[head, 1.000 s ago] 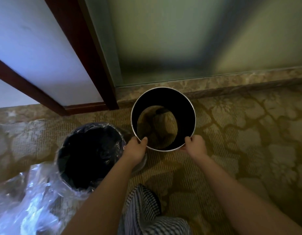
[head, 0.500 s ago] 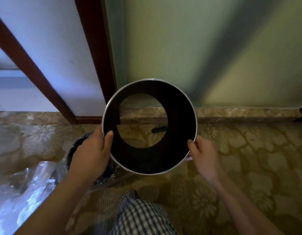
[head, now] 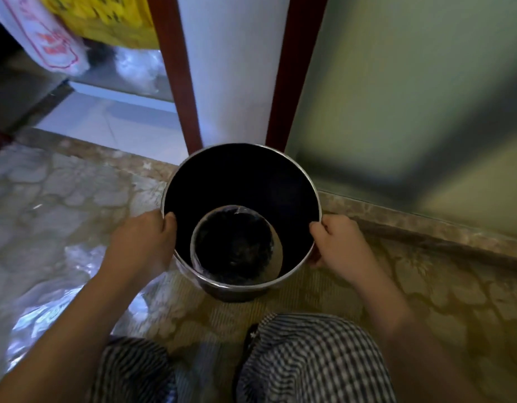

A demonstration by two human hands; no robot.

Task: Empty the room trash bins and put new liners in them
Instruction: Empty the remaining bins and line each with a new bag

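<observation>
both bare forearms are extended forward and downward. the left hand [head: 141, 242] is clamped on the left side of the cylinder [head: 241, 175], thumb hooked over its rim; the right hand [head: 341, 245] is clamped on the opposite side, fingers curled against the outer wall.

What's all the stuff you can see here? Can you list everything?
Bin shell: one, black with silver rim, middle.
Lined bin: one, black with clear liner, seen through the shell.
Plastic bag: one, clear, on the floor at left.
Yellow bag: one, yellow, top left.
White bag: one, white with red print, top left.
Door posts: two, dark red, top middle.
Carpet: one, gold patterned, across the floor.
Checked trousers: one pair, black-and-white, bottom.
Left hand: one, gripping the shell's left rim.
Right hand: one, gripping the shell's right rim.
</observation>
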